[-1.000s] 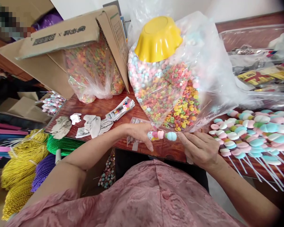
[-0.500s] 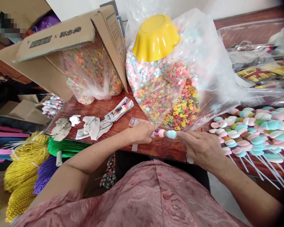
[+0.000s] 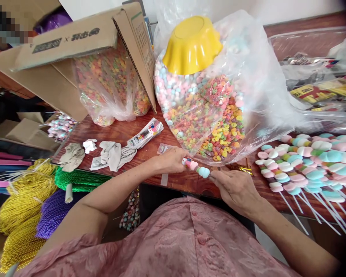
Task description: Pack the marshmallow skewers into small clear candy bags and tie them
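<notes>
Okay, I'm looking down over the pink shirt, and both hands meet just in front of the big clear bag of ring sweets (image 3: 207, 119), at its near bottom corner. Between them is one candy skewer (image 3: 197, 168), off the wood and held just in front of the bag. Its long axis runs across my view, left to right, dipping a little toward the right. The left hand (image 3: 170, 161) has its fingers curled closed round the pink end. The right hand (image 3: 233, 186) comes in from the other side with its fingertips pinched together at the pale blue end. Whether they nip the sweet itself or the stick behind it, I cannot tell; the stick is hidden. So the skewer lies straight between the two sets of fingers, touching both, neither hand nearer than the other. On top of the bag sits an upturned yellow bowl (image 3: 192, 46). To the right of the bag there's a heap of finished skewers (image 3: 305, 161), sticks pointing toward me. Left of the bag, a cardboard box (image 3: 75, 50) gapes open
</notes>
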Tool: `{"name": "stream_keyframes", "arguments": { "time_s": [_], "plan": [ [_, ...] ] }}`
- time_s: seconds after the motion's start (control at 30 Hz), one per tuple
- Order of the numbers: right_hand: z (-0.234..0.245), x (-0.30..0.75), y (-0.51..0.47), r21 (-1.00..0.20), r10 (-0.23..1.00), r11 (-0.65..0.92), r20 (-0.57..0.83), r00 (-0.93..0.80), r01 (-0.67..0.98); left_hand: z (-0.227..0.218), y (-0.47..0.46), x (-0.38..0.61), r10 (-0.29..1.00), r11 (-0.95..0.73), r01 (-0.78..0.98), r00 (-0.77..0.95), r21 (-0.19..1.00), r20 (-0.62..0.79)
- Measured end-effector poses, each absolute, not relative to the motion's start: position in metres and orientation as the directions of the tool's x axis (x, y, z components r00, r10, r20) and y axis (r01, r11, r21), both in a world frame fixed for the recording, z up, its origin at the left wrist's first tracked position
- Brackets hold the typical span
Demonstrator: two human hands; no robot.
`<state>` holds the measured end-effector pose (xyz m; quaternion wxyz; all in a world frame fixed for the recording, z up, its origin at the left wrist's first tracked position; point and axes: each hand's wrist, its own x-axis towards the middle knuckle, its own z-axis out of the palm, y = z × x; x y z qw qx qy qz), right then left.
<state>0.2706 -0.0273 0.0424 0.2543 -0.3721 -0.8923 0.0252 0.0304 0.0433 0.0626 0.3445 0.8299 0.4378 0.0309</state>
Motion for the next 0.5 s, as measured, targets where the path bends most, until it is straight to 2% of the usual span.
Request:
{"name": "stream_keyframes", "arguments": {
  "time_s": [0.1, 0.2, 0.4, 0.5],
  "plan": [
    [0.045, 0.267, -0.035, -0.289, 0.719, 0.688, 0.4, -0.569, 0.666, 0.064, 0.04, 0.032, 0.823, -0.44, 0.799, 0.541, 0.41, -0.17],
    [0.043, 0.262, -0.041, -0.31, 0.751, 0.65, 0.402, -0.524, 0.693, 0.063, 0.038, 0.033, 0.845, -0.477, 0.83, 0.523, 0.288, -0.108],
    [0.039, 0.265, -0.023, -0.501, 0.808, 0.587, 0.316, -0.498, 0.635, 0.06, 0.037, 0.031, 0.714, -0.652, 0.708, 0.694, 0.271, -0.097],
    [0.038, 0.267, -0.013, -0.464, 0.733, 0.679, 0.385, -0.561, 0.569, 0.06, 0.035, 0.031, 0.675, -0.654, 0.684, 0.72, 0.322, -0.159]
  ]
}}
